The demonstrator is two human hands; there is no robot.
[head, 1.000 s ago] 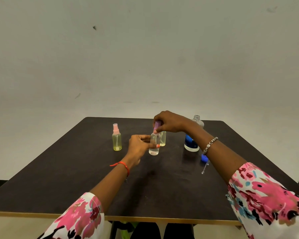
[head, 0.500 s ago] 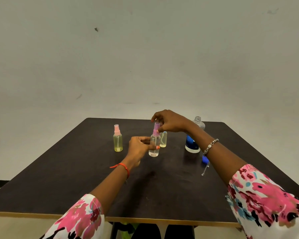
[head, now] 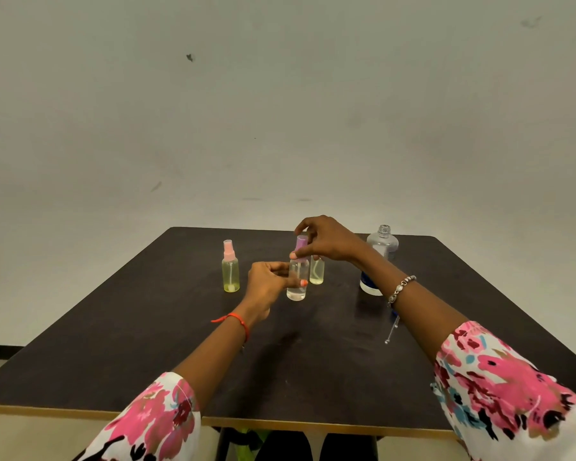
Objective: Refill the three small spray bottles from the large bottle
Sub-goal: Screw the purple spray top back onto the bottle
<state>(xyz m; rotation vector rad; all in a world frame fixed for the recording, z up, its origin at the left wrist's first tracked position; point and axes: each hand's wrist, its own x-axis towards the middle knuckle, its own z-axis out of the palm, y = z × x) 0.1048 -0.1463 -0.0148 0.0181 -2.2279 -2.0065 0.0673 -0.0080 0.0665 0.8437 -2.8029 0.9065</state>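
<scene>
Both hands on the clear spray bottle

The clear spray bottle (head: 296, 287) is upright, mid-surface (head: 113, 344) toward the far edge. The left hand (head: 266, 281) grips its body from the left, and the right hand (head: 326, 241) pinches the purple cap (head: 301, 243) straight above. The large bottle (head: 381, 247) stands uncapped near the far right corner.

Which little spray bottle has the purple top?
The clear bottle held by the left hand, its top pinched by the right hand; the leftmost bottle wears pink.

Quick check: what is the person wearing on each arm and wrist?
The left sleeve and right sleeve are white with a pink floral print. Left wrist: red thread bracelet. Right wrist: silver beaded bracelet with a dangling chain.
</scene>
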